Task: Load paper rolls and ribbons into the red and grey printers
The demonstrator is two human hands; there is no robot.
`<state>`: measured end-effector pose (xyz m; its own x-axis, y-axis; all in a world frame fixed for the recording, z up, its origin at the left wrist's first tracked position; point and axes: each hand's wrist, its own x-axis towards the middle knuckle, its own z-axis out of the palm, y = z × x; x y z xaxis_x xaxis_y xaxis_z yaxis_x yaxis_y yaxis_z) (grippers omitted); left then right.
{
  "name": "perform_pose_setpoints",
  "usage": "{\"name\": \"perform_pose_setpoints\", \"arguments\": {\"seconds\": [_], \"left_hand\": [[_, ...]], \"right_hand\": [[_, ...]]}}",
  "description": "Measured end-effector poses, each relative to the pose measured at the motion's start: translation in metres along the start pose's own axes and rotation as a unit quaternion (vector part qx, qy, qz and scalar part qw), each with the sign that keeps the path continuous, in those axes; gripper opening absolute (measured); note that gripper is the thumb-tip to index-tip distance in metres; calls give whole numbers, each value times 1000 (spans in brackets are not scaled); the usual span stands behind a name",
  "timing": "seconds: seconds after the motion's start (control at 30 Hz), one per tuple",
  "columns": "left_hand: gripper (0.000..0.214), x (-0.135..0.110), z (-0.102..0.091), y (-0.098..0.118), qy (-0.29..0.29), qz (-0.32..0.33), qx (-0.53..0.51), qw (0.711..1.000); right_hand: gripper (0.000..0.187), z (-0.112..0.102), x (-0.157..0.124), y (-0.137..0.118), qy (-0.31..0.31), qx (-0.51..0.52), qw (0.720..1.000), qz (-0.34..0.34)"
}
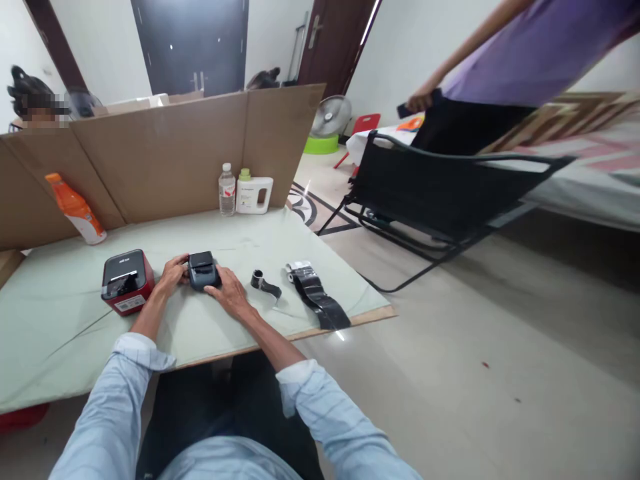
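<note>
A small dark portable printer (202, 272) rests on the table between my two hands. My left hand (175, 272) grips its left side, and the fingers of my right hand (231, 292) close on its lower right side. A larger red and black printer (129, 281) stands just left of my left hand. To the right of my right hand lies a small roll of dark tape (269, 287) with its end unrolled. Farther right, a wider roll of glossy black film (319, 297) stretches toward the table's front edge.
A cardboard screen (170, 157) stands along the back of the pale-covered table (240, 243). Before it are an orange bottle (75, 208), a water bottle (227, 191) and a white jug (253, 195). Rightward are a black folding chair (445, 193) and a standing person (530, 57) holding a phone.
</note>
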<state>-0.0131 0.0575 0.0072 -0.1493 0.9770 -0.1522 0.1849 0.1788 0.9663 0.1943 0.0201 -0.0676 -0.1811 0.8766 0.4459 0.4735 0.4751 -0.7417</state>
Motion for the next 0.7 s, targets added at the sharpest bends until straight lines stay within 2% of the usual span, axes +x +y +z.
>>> {"name": "perform_pose_setpoints", "arguments": {"seconds": [0.23, 0.4, 0.53, 0.63, 0.7], "left_hand": [[66, 11, -4, 6, -23, 48, 17, 998], [46, 25, 4, 12, 48, 33, 89, 994], [35, 34, 6, 16, 83, 46, 126, 987], [24, 30, 2, 15, 94, 72, 144, 982], [20, 22, -2, 12, 75, 116, 170, 976]], "right_hand": [[72, -2, 2, -3, -3, 10, 1000, 6], [72, -3, 2, -3, -1, 6, 1000, 0], [72, -1, 1, -2, 1, -9, 1000, -1], [72, 0, 1, -2, 1, -14, 1000, 0], [73, 0, 1, -1, -1, -14, 1000, 1]]}}
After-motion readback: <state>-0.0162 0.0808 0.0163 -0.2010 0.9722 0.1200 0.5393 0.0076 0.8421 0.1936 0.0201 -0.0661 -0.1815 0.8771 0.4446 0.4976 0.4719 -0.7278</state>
